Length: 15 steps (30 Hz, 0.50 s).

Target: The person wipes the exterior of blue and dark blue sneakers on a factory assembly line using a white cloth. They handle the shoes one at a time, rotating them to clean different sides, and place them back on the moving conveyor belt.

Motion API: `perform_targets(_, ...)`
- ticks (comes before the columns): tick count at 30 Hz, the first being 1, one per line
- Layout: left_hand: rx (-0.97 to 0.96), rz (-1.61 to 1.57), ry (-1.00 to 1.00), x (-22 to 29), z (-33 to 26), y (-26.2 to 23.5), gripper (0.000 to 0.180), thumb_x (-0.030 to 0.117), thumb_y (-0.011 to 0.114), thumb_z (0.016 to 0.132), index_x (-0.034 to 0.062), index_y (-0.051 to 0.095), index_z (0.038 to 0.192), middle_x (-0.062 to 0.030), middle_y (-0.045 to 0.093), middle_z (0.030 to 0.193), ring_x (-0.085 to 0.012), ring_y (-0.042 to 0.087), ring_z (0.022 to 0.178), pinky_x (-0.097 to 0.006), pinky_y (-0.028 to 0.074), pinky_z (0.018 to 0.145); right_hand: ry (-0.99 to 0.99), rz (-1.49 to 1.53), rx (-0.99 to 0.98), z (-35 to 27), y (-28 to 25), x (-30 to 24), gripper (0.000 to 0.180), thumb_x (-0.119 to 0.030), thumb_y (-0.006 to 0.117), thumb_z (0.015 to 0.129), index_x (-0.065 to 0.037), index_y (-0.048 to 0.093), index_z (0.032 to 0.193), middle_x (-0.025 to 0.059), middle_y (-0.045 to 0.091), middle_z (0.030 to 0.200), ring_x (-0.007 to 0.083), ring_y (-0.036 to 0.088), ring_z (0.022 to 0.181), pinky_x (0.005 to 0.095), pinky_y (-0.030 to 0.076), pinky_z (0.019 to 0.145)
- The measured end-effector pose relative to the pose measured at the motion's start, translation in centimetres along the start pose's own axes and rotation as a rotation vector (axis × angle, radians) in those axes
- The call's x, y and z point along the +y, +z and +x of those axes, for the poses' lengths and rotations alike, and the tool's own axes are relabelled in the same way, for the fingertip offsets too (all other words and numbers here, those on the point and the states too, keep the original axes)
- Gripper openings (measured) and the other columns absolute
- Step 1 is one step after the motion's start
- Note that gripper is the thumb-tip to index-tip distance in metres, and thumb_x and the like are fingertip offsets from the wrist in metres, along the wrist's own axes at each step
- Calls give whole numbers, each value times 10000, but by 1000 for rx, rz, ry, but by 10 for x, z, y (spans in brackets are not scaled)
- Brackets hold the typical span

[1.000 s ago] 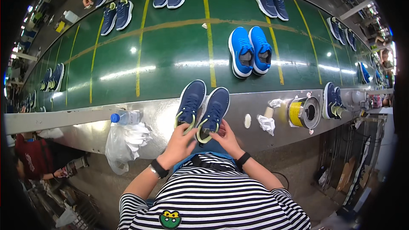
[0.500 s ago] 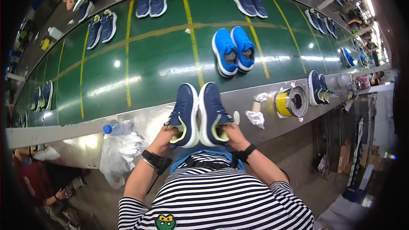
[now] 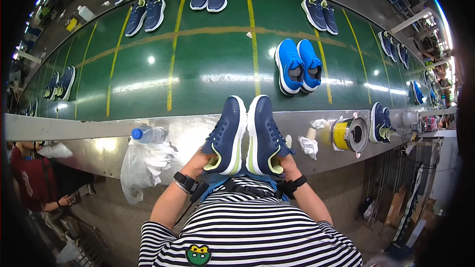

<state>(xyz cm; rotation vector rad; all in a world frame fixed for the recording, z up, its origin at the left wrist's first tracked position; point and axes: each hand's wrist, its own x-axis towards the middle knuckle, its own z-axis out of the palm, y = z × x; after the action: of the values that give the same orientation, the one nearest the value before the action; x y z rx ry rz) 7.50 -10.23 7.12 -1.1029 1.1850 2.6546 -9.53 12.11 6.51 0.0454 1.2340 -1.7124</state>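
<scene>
I hold a pair of dark navy sneakers with lime-green heel linings side by side over the metal ledge (image 3: pixel 64 129) at the belt's near edge. My left hand (image 3: pixel 199 162) grips the heel of the left sneaker (image 3: pixel 225 136). My right hand (image 3: pixel 288 164) grips the heel of the right sneaker (image 3: pixel 264 135). Both toes point away from me, toward the green conveyor belt (image 3: pixel 208 69). Each wrist wears a black band.
A bright blue pair (image 3: pixel 298 65) lies on the belt beyond; several navy pairs (image 3: pixel 145 14) lie farther off. On the ledge sit a plastic water bottle (image 3: pixel 148 134), a plastic bag (image 3: pixel 141 165), crumpled paper (image 3: pixel 310 146), a yellow tape roll (image 3: pixel 348 134). A person in red (image 3: pixel 32 180) stands at left.
The pair has come together, parallel and upright in my hands, and sits a little nearer to me. The belt's other shoes have drifted left in view.
</scene>
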Motion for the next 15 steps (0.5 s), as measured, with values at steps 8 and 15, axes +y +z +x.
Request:
perform_targets(8, -129, 86, 181, -4, -1, -21, 470, 79, 563, 821, 25, 393, 1256, -54, 509, 1148, -122, 502, 1002, -264, 407, 880, -107, -209, -49, -3, 1, -11, 462, -129, 510, 850, -24, 372, 1278, 54, 492, 1182, 131, 472, 1058, 249, 349, 920)
perform_targets(15, -90, 315, 293, 12, -12, -15, 608, -10, 556, 782, 29, 294, 1329, -73, 459, 1233, -130, 455, 1084, -257, 343, 942, -68, -168, -86, -5, 11, -24, 522, -135, 502, 851, -23, 309, 1323, 56, 445, 1248, 134, 426, 1119, 252, 303, 959)
